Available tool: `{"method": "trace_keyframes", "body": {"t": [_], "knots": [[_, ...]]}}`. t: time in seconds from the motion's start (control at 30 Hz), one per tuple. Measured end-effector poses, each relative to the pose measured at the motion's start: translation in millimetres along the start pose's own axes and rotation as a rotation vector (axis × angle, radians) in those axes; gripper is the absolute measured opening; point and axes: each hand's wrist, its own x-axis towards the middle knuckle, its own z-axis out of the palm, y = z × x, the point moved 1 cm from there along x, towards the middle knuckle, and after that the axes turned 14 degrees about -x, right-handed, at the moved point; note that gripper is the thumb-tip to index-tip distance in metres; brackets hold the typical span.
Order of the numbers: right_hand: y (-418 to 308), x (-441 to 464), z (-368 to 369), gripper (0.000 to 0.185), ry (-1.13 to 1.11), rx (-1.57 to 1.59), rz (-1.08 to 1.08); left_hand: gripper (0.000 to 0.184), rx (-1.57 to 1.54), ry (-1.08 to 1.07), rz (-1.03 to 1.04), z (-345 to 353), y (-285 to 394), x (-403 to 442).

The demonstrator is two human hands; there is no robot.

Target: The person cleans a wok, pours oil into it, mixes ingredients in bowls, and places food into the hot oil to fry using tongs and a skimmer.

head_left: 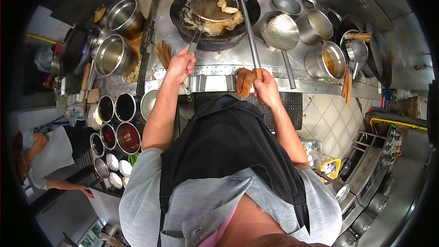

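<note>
My left hand (181, 65) is closed around the handle of a round wire-mesh strainer (203, 9). The strainer is over the wok (249, 14), with a few pale golden fried pieces (222, 3) on its mesh. Below it, bubbling oil and more light-coloured food (215, 28) show in the wok. My right hand (267, 88) grips the wooden end of a long-handled metal ladle (249, 29). The ladle's head rests near the wok's far right rim. Beside my right hand, a brown cloth (245, 81) hangs at the stove's front edge.
A perforated skimmer (280, 31) lies right of the wok. Steel pots (317, 26) stand farther right, with others (109, 56) on the left. Sauce containers (128, 137) line my left side. Another person (52, 153) is at far left. A bamboo brush (163, 54) is near my left hand.
</note>
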Motion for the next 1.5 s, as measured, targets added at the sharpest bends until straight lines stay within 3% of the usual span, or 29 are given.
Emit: {"method": "trace_keyframes", "body": {"t": [0.07, 0.27, 0.37, 0.47, 0.5, 0.6, 0.8, 0.9, 1.0, 1.1, 1.2, 1.3, 1.5], "knots": [[1, 1, -1, 0.035, -0.026, 0.023, 0.015, 0.07, 0.042, -0.038, -0.004, -5, -1, 1], [6, 18, -4, 0.037, -0.075, 0.068, 0.03, 0.056, 0.146, 0.067, 0.061, -6, -6, -1], [12, 16, -1, 0.037, -0.037, 0.061, 0.023, 0.043, 0.654, 0.169, 0.259, 0, -3, 20], [21, 12, -2, 0.035, 0.001, 0.084, 0.0, 0.042, 1.174, 0.161, 0.825, -20, -11, 73], [20, 9, -4, 0.032, 0.009, 0.1, 0.003, 0.042, 1.122, 0.166, 0.669, -11, -5, 72], [20, 0, -10, 0.031, 0.023, 0.129, 0.019, 0.042, 1.179, 0.302, 0.574, 21, 9, 39], [32, -26, -22, 0.035, 0.042, 0.204, 0.049, 0.042, 1.1, 0.363, 0.822, -30, 13, 16], [34, -40, -27, 0.037, 0.046, 0.212, 0.077, 0.04, 1.309, 0.432, 0.767, -37, 22, -2], [40, -44, -29, 0.037, 0.038, 0.228, 0.09, 0.041, 1.39, 0.207, 0.912, -72, 16, 13], [39, -45, -30, 0.037, 0.034, 0.23, 0.105, 0.045, 0.882, 0.197, 0.193, -23, 33, -22], [36, -44, -27, 0.038, 0.028, 0.237, 0.106, 0.047, 0.437, 0.137, 0.055, -25, 20, -15], [35, -42, -25, 0.037, 0.017, 0.244, 0.101, 0.047, 0.244, 0.039, -0.086, -22, 20, -20], [32, -40, -23, 0.037, -0.002, 0.245, 0.094, 0.029, 0.063, -0.057, -0.073, -32, 11, -44]]}}
